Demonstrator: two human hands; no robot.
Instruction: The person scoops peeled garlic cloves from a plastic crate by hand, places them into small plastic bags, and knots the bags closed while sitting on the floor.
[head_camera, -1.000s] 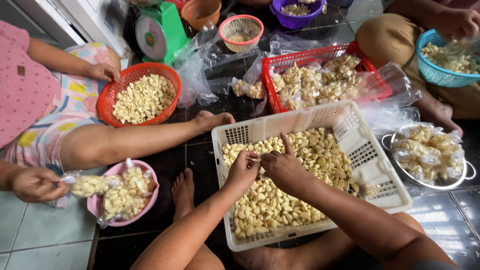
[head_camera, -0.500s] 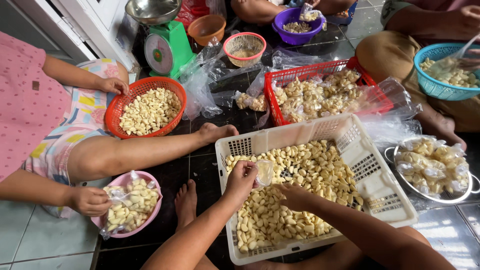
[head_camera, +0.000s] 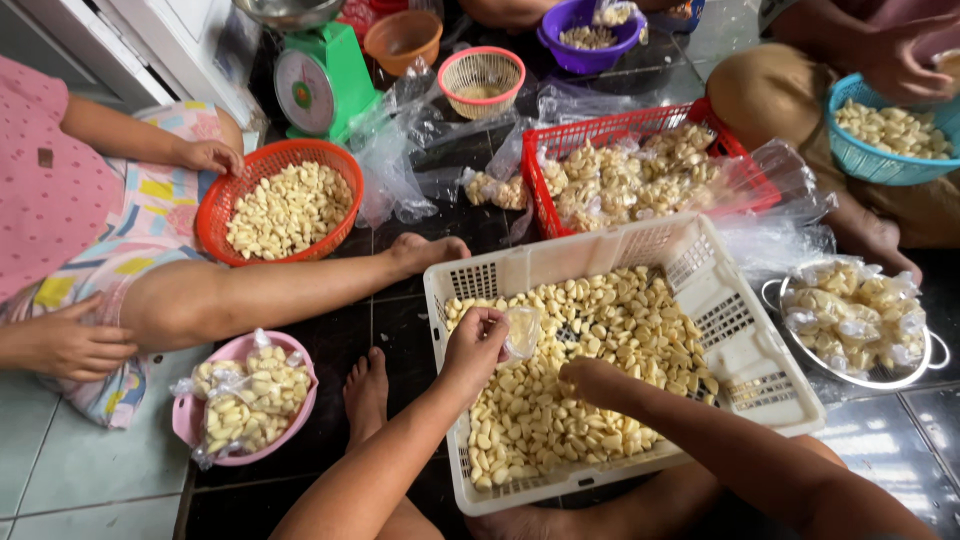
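Overhead, the left hand (head_camera: 478, 340) pinches a small clear plastic bag (head_camera: 522, 330) with closed fingers above the white crate (head_camera: 740, 340) of peeled garlic cloves (head_camera: 560, 400) on the floor; the right hand (head_camera: 590, 380) digs among cloves, fingers curled, grip unclear.

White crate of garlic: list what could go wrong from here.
1. The left hand holds the small clear bag by one edge; if its mouth sags, cloves may miss and drop back.
2. The right hand digs into the garlic; a hasty scoop could flick cloves over the white crate onto the dark floor.
3. The crate sits tilted on the legs, so it might slide.
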